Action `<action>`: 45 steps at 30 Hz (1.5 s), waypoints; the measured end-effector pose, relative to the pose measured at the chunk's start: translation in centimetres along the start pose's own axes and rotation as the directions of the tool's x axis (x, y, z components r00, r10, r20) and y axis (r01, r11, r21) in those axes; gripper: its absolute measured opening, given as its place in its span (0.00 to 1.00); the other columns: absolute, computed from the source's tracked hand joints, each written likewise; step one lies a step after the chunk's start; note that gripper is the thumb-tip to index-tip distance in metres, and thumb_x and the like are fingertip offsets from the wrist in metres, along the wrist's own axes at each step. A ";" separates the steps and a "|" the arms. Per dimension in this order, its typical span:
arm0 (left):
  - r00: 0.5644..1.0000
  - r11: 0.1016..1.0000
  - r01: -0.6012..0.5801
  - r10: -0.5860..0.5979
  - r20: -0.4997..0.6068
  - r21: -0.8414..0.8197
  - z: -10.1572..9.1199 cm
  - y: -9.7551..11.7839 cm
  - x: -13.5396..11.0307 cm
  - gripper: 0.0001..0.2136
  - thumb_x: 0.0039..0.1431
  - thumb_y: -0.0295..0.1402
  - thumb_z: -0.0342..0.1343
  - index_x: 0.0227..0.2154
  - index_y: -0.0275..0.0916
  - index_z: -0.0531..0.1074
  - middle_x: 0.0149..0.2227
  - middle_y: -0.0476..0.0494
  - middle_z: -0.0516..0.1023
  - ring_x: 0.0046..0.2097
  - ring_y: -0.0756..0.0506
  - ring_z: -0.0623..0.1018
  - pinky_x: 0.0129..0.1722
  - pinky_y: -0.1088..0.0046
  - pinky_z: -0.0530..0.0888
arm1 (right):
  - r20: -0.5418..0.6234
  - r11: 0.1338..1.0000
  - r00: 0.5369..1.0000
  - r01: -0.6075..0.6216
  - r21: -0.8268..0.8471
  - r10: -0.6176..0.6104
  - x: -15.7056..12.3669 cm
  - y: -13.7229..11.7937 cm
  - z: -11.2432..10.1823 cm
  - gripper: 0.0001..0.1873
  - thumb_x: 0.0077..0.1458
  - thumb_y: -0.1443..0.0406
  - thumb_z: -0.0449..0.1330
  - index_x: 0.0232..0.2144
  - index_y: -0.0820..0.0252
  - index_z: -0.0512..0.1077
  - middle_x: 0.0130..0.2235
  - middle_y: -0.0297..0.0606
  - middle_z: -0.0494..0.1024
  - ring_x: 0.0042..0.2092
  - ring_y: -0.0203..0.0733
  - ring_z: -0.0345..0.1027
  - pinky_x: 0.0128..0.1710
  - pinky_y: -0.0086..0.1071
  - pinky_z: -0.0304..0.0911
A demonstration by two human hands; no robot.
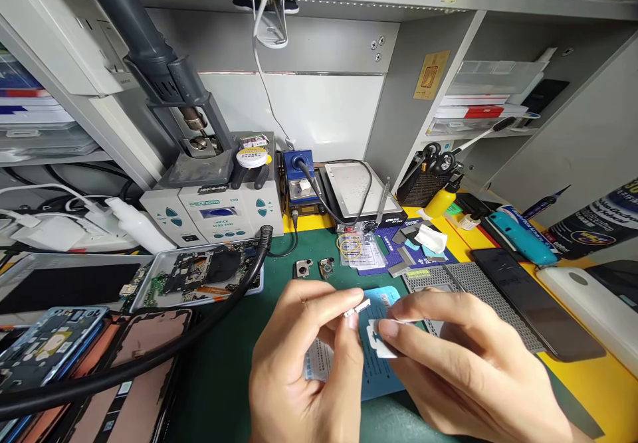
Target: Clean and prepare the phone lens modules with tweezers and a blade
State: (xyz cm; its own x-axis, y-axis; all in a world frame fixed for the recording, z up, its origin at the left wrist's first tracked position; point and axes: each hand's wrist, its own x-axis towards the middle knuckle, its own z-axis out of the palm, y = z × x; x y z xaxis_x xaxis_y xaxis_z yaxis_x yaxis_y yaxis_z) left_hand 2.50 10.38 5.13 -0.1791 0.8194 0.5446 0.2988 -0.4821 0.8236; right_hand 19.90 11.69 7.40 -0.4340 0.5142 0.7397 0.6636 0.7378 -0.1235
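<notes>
Between its thumb and forefinger, my left hand [309, 356] pinches a small silvery-white metal part [357, 308]. My right hand [463, 356] grips a thin flat white piece with a notched edge [381, 342] between thumb and fingers. The two pieces are close together but look apart. Below both hands lies a blue printed card [379, 380], partly covered by them. Just beyond my left hand, two small phone camera modules [303, 269] rest on the green mat [209, 390].
At left, a black hose [199, 343] arches over opened phones [44, 350] and a tray of circuit boards [199, 273]. Behind stand a hot-air station [224, 210] and a flat heating plate [353, 190]. A dark phone [538, 303] lies right on perforated metal plates [478, 290].
</notes>
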 end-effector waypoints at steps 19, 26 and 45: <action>0.998 0.997 -0.025 0.020 0.062 0.076 -0.7 0.5 0.3 0.13 0.61 0.20 0.57 0.41 0.43 0.80 0.39 0.48 0.78 0.33 0.52 0.79 0.27 0.81 0.76 | -0.017 0.999 1.000 0.016 0.030 -0.015 0.5 -0.1 -0.3 0.12 0.57 0.76 0.61 0.39 0.56 0.78 0.34 0.35 0.79 0.31 0.34 0.78 0.31 0.25 0.74; 1.000 1.000 -0.015 0.015 -0.015 0.008 -0.1 0.1 0.1 0.14 0.61 0.19 0.56 0.40 0.44 0.81 0.38 0.48 0.78 0.34 0.51 0.79 0.29 0.79 0.76 | -0.019 1.000 1.000 0.017 0.020 -0.017 0.4 -0.1 -0.4 0.12 0.58 0.76 0.61 0.39 0.55 0.78 0.34 0.35 0.79 0.32 0.35 0.78 0.32 0.26 0.75; 0.956 0.933 0.290 -0.290 0.033 -0.212 0.2 0.7 0.4 0.07 0.58 0.26 0.62 0.37 0.42 0.82 0.32 0.48 0.80 0.27 0.50 0.79 0.28 0.77 0.79 | -0.009 0.996 0.999 0.047 0.079 -0.046 0.4 0.5 -0.2 0.15 0.57 0.77 0.62 0.44 0.57 0.74 0.34 0.35 0.82 0.33 0.37 0.80 0.33 0.28 0.78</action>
State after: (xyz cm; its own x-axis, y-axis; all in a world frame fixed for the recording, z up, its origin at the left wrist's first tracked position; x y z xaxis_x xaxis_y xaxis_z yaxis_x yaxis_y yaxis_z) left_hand 2.83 10.45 5.88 -0.2275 0.9337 0.2767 0.0282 -0.2777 0.9603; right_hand 20.15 12.20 7.78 -0.4586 0.4753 0.7508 0.5922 0.7934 -0.1406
